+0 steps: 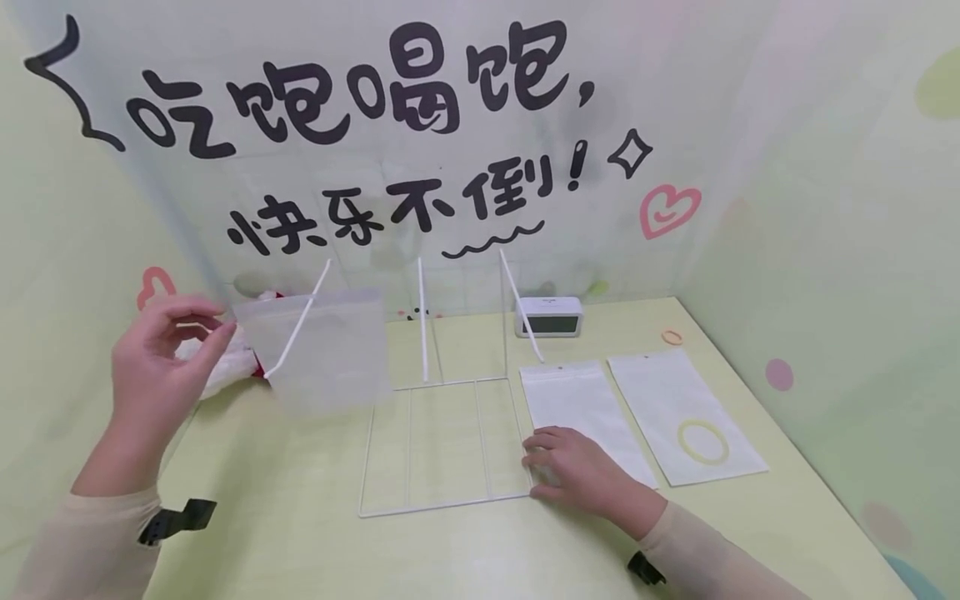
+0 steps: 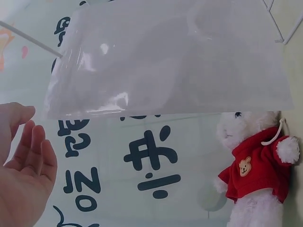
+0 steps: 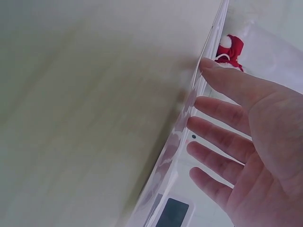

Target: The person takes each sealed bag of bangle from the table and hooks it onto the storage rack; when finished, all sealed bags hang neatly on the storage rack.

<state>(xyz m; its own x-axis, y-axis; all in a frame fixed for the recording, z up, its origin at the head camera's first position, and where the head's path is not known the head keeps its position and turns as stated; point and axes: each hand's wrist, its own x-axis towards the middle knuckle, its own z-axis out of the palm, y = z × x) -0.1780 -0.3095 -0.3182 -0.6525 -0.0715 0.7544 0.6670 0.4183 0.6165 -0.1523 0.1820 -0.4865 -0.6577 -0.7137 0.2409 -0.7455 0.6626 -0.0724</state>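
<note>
Pouch (image 1: 330,354) partly hides plush toy (image 2: 259,165); left hand (image 1: 167,358) loosely curled, right hand (image 1: 581,472) relaxed, perhaps touching rack (image 1: 423,317)

The right hand (image 3: 246,137) reaches in from the lower right with its four fingers extended side by side and its thumb tip against a thin pale rod (image 3: 204,53), the fingertips close beside a glossy translucent bag (image 3: 168,153) seen nearly edge-on. The pale counter (image 3: 85,113) fills the left side. A white clock (image 3: 173,213) with a dark screen is cut off at the bottom, and a red-and-white plush toy (image 3: 233,46) shows beyond the thumb, near a whitish sheet (image 3: 274,52).
</note>
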